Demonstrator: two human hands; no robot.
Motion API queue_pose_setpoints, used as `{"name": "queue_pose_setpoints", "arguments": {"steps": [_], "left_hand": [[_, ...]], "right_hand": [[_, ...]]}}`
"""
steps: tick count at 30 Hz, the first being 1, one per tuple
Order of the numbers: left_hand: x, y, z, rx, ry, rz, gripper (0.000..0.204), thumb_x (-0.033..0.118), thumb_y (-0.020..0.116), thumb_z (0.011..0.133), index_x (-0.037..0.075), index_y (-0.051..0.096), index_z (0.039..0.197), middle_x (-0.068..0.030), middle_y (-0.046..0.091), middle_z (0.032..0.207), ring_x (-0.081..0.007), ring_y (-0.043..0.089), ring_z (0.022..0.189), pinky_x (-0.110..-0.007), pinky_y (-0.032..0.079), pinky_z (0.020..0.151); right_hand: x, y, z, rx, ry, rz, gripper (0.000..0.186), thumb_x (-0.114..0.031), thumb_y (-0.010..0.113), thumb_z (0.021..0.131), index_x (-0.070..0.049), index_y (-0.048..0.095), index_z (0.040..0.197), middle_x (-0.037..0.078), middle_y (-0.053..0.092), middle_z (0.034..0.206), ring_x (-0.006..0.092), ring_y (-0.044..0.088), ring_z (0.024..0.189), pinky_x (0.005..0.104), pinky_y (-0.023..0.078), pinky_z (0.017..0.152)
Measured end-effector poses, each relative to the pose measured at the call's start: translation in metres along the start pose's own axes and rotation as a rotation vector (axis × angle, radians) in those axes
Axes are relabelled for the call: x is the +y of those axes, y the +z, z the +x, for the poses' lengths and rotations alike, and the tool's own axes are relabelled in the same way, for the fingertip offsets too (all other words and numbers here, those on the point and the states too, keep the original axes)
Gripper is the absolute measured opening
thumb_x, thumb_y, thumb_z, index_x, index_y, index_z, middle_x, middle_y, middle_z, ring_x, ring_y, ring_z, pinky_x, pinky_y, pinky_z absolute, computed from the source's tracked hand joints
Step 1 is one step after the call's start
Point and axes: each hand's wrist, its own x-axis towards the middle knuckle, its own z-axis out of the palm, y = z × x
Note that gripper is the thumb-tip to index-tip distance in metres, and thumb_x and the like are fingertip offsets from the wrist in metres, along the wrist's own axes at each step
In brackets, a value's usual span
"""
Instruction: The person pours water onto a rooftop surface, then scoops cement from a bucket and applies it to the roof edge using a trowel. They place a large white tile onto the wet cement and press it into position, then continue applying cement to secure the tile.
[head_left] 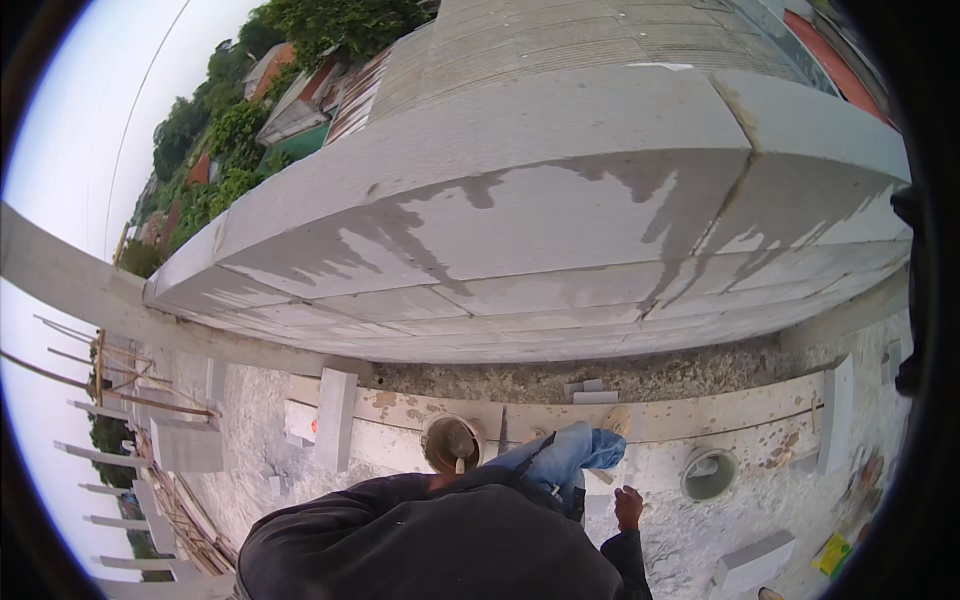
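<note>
Bucket (434, 436) rests on long boards (700, 407) below the block wall (590, 215), left hand (442, 481) beside it, grip hidden from me. Right hand (628, 508) hangs apart, its grip too small to tell; I judge the handled tool (460, 465) inside is best lifted level.

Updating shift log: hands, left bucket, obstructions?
Left hand mostly hidden, grip unclear. Right hand curled, no object visible. Left bucket holds wood-handled tool. Dark top partly blocks view.
</note>
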Motion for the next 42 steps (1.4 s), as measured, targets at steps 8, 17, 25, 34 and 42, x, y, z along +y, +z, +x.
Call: {"name": "queue_pose_setpoints", "arguments": {"steps": [8, 17, 25, 34, 42], "left_hand": [[-0.079, 0.075, -0.028, -0.069, 0.277, -0.747, 0.057, 0.040, 0.056, 0.109, 0.008, 0.049, 0.155, -0.0068, 0.054, 0.157, -0.0172, 0.053, 0.138, -0.036, 0.038, 0.121], [-0.104, 0.142, -0.101, 0.286, 0.326, -0.623, 0.053, 0.035, 0.054, 0.105, 0.005, 0.049, 0.149, -0.0083, 0.053, 0.151, -0.0196, 0.051, 0.132, -0.037, 0.038, 0.114], [-0.103, 0.143, -0.146, 0.484, 0.151, -1.061, 0.040, 0.027, 0.058, 0.101, 0.007, 0.057, 0.136, -0.0055, 0.062, 0.135, -0.0191, 0.059, 0.112, -0.038, 0.047, 0.098], [-0.153, 0.076, -0.234, 1.429, 0.099, -1.053, 0.035, 0.010, 0.065, 0.090, 0.003, 0.064, 0.124, -0.0072, 0.069, 0.120, -0.0165, 0.065, 0.096, -0.033, 0.054, 0.082], [-0.208, -0.154, -0.053, 1.386, 0.306, -0.752, 0.041, 0.024, 0.072, 0.097, -0.004, 0.065, 0.126, -0.0184, 0.072, 0.121, -0.0267, 0.070, 0.114, -0.038, 0.053, 0.102]], "right_hand": [[-0.063, -0.104, 0.018, -0.283, 0.056, -0.320, 0.034, -0.020, 0.073, 0.096, -0.007, 0.067, 0.127, 0.004, 0.067, 0.086, 0.0174, 0.067, 0.063, 0.0323, 0.050, 0.048], [-0.286, -0.059, 0.093, -0.372, -0.412, -0.463, 0.033, -0.026, 0.068, 0.101, 0.004, 0.070, 0.115, 0.012, 0.070, 0.094, 0.0181, 0.066, 0.073, 0.0339, 0.055, 0.065], [-0.335, 0.116, 0.029, -0.572, -0.558, -0.364, 0.056, -0.052, 0.064, 0.103, 0.004, 0.073, 0.098, 0.009, 0.068, 0.075, 0.0175, 0.064, 0.062, 0.0345, 0.052, 0.061], [-0.282, 0.254, 0.009, -0.709, -0.767, -0.617, 0.041, -0.037, 0.067, 0.100, 0.003, 0.072, 0.109, 0.006, 0.068, 0.075, 0.0172, 0.069, 0.069, 0.0346, 0.055, 0.064], [-0.261, 0.389, -0.098, -0.937, -0.685, -0.659, 0.039, -0.032, 0.067, 0.103, 0.002, 0.070, 0.121, 0.009, 0.075, 0.095, 0.0149, 0.071, 0.081, 0.0315, 0.058, 0.076]]}}
